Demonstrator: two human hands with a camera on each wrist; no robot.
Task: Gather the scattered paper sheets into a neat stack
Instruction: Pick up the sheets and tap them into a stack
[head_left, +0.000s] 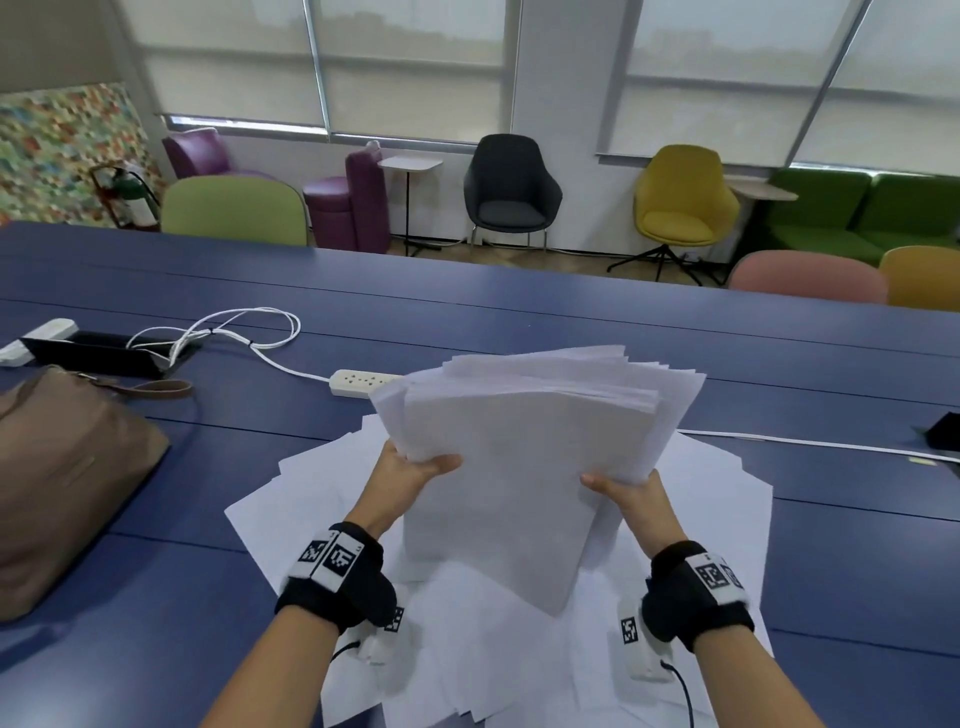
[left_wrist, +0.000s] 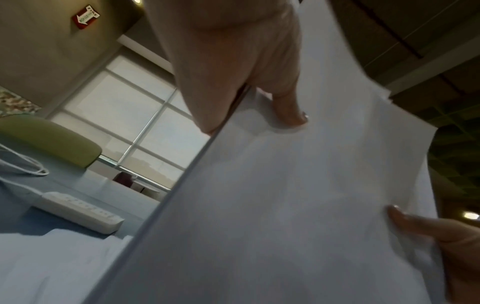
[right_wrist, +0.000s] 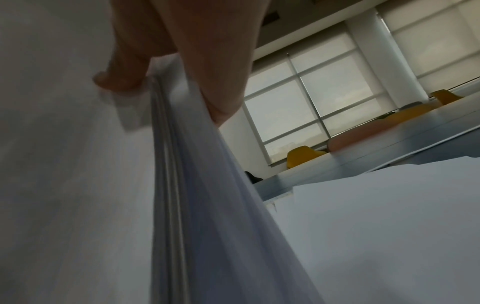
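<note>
Left hand (head_left: 415, 470), right hand (head_left: 626, 491) gripping bundle (head_left: 519, 457) upright by side edges; top edges uneven, sheets (head_left: 322, 478) lying loose on table (head_left: 571, 312); gathering seemingly midway.

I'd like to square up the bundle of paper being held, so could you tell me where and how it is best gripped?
Grip the bundle of paper at the middle of its two long side edges, as the left hand and right hand do now, thumbs in front, fingers behind. It is held upright with its top edges fanned unevenly, so coming in from both sides probably leaves the bottom edge free to tap on the table.
</note>
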